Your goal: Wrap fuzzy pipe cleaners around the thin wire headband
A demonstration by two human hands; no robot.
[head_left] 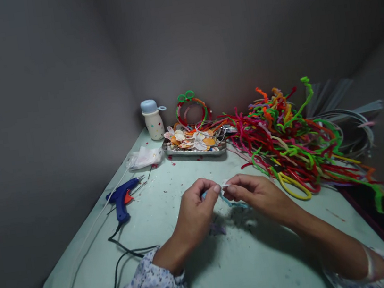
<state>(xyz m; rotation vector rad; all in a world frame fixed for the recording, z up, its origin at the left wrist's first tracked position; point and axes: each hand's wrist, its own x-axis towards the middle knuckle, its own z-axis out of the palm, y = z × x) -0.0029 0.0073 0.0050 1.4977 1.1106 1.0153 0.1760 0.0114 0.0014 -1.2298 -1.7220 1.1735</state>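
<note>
Over the middle of the table, my left hand (197, 207) is closed, thumb and fingers pinching a light blue pipe cleaner (235, 204). Its fuzzy length trails below the fingertips toward the right hand. My right hand (258, 194) is closed too, with a small thin white piece (225, 185) between thumb and forefinger. The two sets of fingertips almost meet. Fingers cover part of both pieces, so I cannot tell whether they are joined. A small purple scrap (218, 229) lies on the table beneath the hands.
At left lies a blue glue gun (121, 199) with its cord (115, 243). Behind are a plastic packet (146, 157), a bottle (154, 123) and a metal tray (196, 153) of petal-like pieces. A decorated headband (205, 108) leans there. Tangled pipe cleaners (284, 136) and wire coils (363, 131) crowd the right.
</note>
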